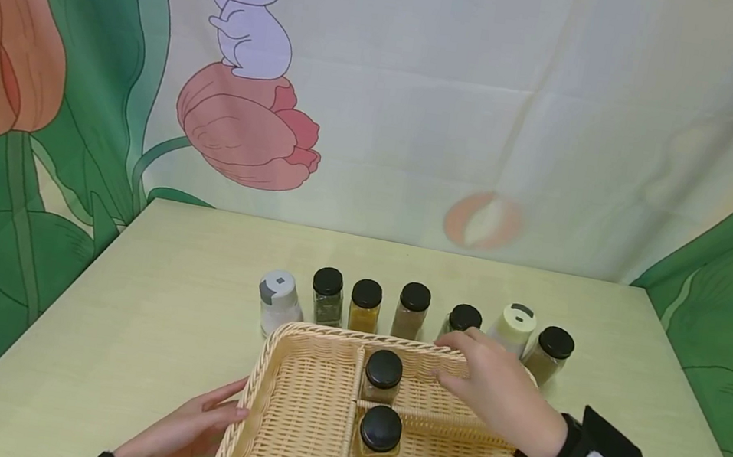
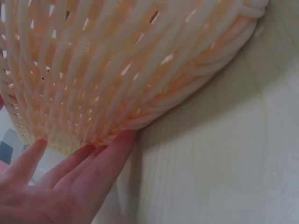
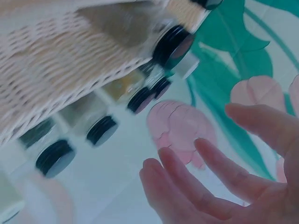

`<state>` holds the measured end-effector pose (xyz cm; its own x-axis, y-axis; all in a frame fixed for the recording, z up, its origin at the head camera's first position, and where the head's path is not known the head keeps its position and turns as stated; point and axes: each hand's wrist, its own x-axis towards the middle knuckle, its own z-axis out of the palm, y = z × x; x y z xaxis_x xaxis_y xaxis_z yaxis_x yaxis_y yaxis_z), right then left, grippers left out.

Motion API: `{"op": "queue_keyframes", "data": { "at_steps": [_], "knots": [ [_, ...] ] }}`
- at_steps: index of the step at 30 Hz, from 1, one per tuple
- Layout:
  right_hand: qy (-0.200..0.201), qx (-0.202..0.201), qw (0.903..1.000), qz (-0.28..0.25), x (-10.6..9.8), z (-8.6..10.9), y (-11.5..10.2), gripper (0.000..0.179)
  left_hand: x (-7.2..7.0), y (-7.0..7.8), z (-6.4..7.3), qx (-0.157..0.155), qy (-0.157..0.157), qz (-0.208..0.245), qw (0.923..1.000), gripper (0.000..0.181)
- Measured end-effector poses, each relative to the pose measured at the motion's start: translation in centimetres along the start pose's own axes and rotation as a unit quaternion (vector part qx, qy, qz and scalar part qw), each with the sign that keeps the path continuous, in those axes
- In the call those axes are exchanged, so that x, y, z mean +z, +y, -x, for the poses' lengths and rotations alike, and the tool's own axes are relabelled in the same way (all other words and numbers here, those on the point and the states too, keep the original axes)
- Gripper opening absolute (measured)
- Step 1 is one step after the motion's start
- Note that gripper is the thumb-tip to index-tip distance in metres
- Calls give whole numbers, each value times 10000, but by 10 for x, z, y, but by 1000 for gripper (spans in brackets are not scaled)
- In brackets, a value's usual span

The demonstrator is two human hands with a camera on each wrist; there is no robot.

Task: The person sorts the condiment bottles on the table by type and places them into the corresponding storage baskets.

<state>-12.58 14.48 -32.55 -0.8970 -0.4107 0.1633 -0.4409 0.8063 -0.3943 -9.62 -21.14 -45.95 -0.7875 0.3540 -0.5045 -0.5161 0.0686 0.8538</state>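
Observation:
A wicker basket [image 1: 299, 420] with dividers stands in front. My left hand [image 1: 191, 422] is at its left side with fingers extended; in the left wrist view the fingertips [image 2: 122, 139] touch the woven wall low down. Above the back right of the basket is my right hand [image 1: 501, 393], fingers loosely bent and apart, with nothing in its grasp. Inside the basket, a black-capped jar [image 1: 383, 373] sits in the back compartment and a second black-capped jar [image 1: 379, 435] in the middle one, both against the lengthwise divider. The right hand partly covers a low black-capped jar [image 1: 464, 317] behind the rim.
Behind the basket runs a row: a white-capped shaker [image 1: 278, 302], a jar of green flakes [image 1: 327, 301], a yellow spice jar [image 1: 365, 309], a brownish spice jar [image 1: 411, 313], a cream-capped shaker [image 1: 515, 327] and a dark-capped jar [image 1: 550, 351]. A printed curtain [image 1: 396, 109] hangs behind the table [image 1: 116, 334].

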Motion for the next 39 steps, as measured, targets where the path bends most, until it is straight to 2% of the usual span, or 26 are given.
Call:
{"op": "queue_keyframes", "data": {
  "at_steps": [9, 17, 27, 39],
  "knots": [
    [18, 388, 9992, -109, -14, -10, 28, 27, 0, 1, 1, -26, 48, 9, 10000, 78],
    [218, 668, 9973, -215, -22, -14, 57, 32, -1, 0, 0, -7, 26, 19, 10000, 78],
    [283, 929, 9952, -153, -26, -16, 95, 34, -1, 0, -1, -9, -45, 13, 10000, 77],
    [144, 1253, 9920, 63, -23, -14, 128, 37, -2, -1, -1, 62, -192, 53, 9998, 76]
  ]
}}
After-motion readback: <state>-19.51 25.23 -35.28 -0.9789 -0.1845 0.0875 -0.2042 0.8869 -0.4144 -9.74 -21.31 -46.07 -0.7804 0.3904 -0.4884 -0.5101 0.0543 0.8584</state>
